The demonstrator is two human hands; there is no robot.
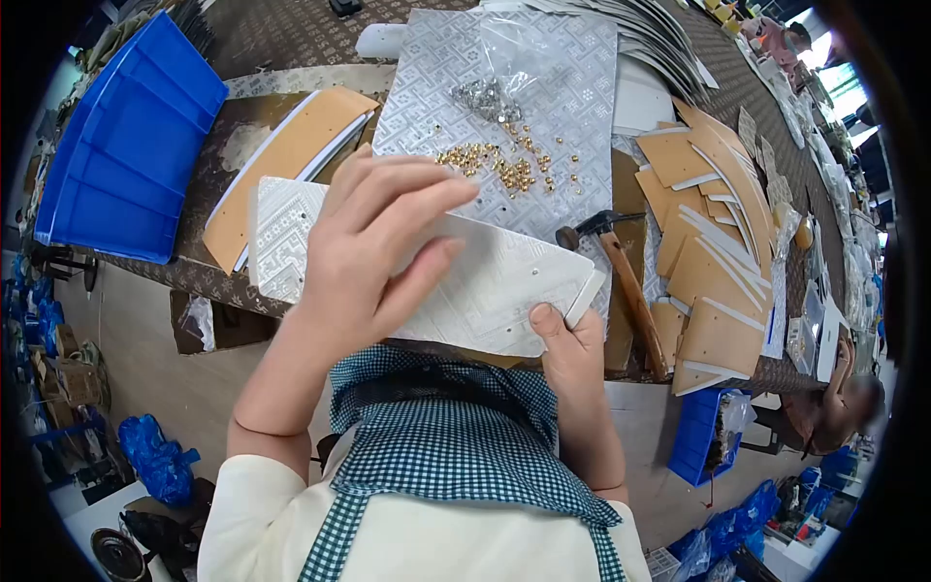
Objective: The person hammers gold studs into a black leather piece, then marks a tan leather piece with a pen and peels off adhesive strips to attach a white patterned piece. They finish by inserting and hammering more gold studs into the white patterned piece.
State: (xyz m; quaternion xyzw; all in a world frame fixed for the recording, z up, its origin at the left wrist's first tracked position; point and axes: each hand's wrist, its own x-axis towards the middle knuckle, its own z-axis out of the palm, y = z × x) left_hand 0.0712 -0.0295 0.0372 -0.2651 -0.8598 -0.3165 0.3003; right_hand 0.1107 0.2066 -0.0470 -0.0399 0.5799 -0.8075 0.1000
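Observation:
A long pale panel [504,286] with an embossed geometric pattern and a few small holes or studs lies tilted in front of me. My right hand [574,354] grips its right end, thumb on top. Over the panel's left half is my left hand [373,233], its fingers loosely bent and the thumb apart, with nothing visible in it; whether the palm touches the panel is hidden. Just beyond, small gold-coloured studs [514,175] are scattered on a patterned sheet [417,107]. A heap of small silver-coloured pieces [485,100] spills by a clear plastic bag [524,53].
Right of the panel rests a hammer [632,291] with a wooden handle. Tan curved panels [722,320] are piled farther right. A similar tan panel [281,175] and a blue bin [136,136] stand at left. Another person [844,412] sits at the far right.

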